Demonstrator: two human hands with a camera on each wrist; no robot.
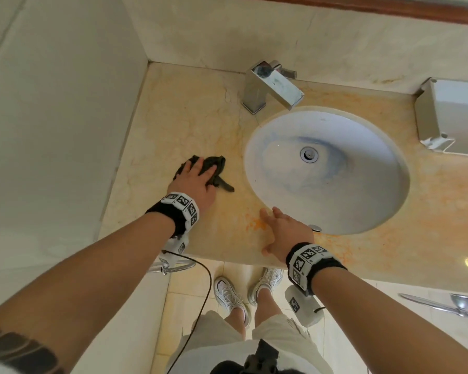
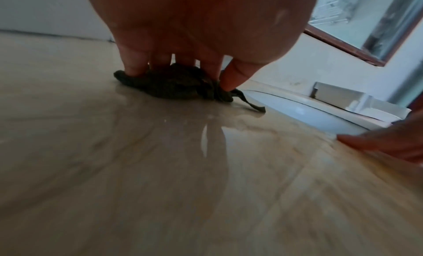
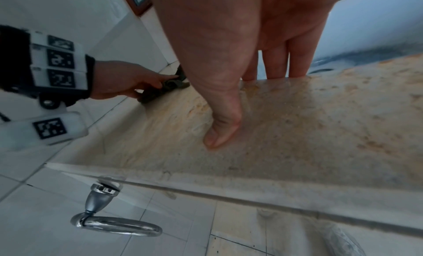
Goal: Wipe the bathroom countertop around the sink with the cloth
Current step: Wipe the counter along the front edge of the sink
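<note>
1. Dark, bunched cloth (image 1: 212,168) lies on the marble countertop (image 1: 173,117), left of the sink (image 1: 362,201).
2. Left hand (image 1: 193,182) presses down on it, fingers (image 2: 133,64) straight, thumb tip on its edge.
3. Right hand (image 1: 285,233) lies flat and spread at the front rim, holding nothing.
4. White basin shows only its drain plug (image 1: 308,154); chrome faucet (image 1: 268,85) behind.

beige marble countertop (image 1: 189,114), dark cloth (image 1: 214,166) lying on it, chrome faucet (image 1: 268,87), steel box (image 1: 449,117)
</note>
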